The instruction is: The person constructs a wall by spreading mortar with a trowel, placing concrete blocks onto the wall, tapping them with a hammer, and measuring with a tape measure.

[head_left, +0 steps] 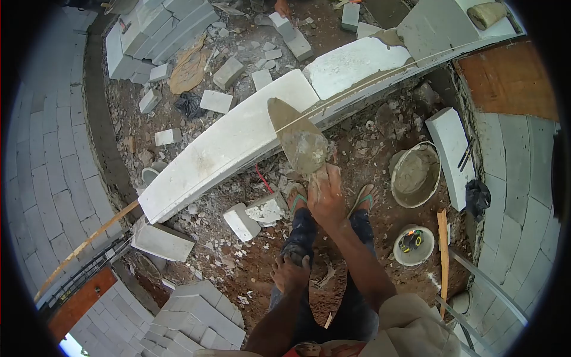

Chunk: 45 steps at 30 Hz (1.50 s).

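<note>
My right hand [327,193] is closed around the handle of a trowel [297,138], whose broad blade is smeared with grey mortar. The blade points away from me, over the near side of a long white block [220,146] in the low wall. A thin string passes along the wall at the blade. Farther right on the wall is another white block [357,65] with wet mortar along its edges. My left hand [291,273] lies on my knee, fingers spread, and holds nothing.
A bucket of mortar [416,175] and a smaller bucket [414,245] with a tape measure stand to my right. A white block [451,157] leans by the side wall. Rubble and broken blocks [241,220] surround my feet. Beyond the wall, another person's hand [282,7] shows.
</note>
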Tool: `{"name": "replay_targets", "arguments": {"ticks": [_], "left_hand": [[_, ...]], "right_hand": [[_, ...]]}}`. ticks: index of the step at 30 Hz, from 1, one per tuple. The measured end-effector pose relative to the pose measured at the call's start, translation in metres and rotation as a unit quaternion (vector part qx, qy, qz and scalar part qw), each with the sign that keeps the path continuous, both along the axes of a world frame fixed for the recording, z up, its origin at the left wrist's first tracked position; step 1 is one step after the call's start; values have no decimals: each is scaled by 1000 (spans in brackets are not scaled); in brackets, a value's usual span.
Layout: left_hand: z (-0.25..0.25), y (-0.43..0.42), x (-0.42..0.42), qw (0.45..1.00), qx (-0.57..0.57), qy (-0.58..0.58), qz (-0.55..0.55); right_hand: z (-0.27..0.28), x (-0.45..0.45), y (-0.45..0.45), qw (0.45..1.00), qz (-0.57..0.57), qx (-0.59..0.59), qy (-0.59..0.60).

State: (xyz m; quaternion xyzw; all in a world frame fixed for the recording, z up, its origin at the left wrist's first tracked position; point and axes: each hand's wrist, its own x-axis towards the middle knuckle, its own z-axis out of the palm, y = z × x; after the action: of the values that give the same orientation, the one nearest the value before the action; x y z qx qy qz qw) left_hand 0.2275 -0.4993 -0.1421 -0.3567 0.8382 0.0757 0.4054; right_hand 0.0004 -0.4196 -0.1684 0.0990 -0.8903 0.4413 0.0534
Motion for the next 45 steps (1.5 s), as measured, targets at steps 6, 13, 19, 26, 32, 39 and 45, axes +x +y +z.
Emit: {"name": "replay_targets", "arguments": {"ticks": [6,13,19,26,32,39,45], "left_hand": [[-3,-15,5,999,26,20,22],[-2,-31,9,998,39,-2,54],[-4,-44,9,993,88,-11,71],[-8,-36,12,995,97,-7,12],[-11,14,14,997,49,15,53],[-13,69,27,999,-24,4,-27],[-22,96,32,991,-70,-22,-113]], "right_hand": [[9,49,-22,987,143,71,8],[7,28,-95,997,65,30,15],[-9,97,-130,962,243,111,-60],[-12,178,-44,939,262,9,-222],[-59,171,140,877,-88,15,-471],[-224,149,387,787,48,490,-370],[-287,47,449,823,-183,319,-433]]}}
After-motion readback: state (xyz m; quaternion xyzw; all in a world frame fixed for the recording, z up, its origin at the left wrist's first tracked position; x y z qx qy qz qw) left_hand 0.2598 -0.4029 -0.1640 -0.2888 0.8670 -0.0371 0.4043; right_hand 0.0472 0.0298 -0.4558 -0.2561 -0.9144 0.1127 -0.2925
